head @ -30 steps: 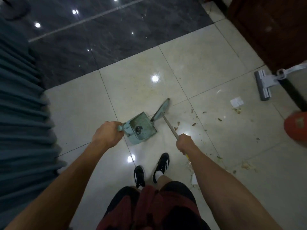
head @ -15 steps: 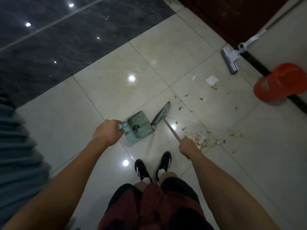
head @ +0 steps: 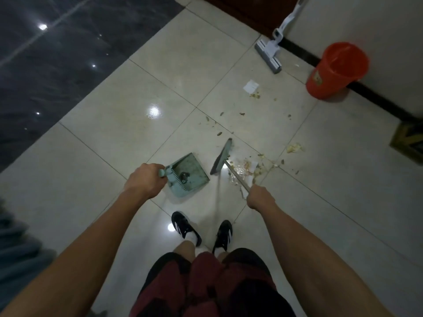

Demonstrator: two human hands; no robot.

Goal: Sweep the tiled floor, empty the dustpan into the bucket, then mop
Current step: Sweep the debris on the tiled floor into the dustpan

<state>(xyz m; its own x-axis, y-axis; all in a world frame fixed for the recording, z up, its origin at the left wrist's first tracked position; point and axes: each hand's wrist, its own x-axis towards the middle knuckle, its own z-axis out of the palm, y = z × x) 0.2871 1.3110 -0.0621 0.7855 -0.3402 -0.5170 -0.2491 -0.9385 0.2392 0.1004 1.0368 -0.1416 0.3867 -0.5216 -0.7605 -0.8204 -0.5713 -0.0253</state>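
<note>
On the pale tiled floor (head: 128,138), just ahead of two black shoes (head: 186,227), a teal dustpan (head: 191,175) sits with its open edge toward the lower right. Left hand (head: 144,183) grips the dustpan's handle, fingers curled round it. Right hand (head: 258,197) grips the thin shaft of a broom (head: 223,156), whose teal head stands just right of the dustpan, not touching it. Debris (head: 246,170) lies heaped right of the broom head: crumbs, scraps, a bit of clear wrapper. More crumbs scattered farther out, with a white paper square (head: 250,86) near a small crumb pile. Orange bucket (head: 336,69) stands by the wall at upper right, well apart from the dustpan. Mop (head: 269,54) lies head-down on the floor beside the bucket, handle leaning up toward the wall. Dark glossy tiles (head: 57,53) fill the upper left. Person wears dark red and black shorts (head: 210,287).
</note>
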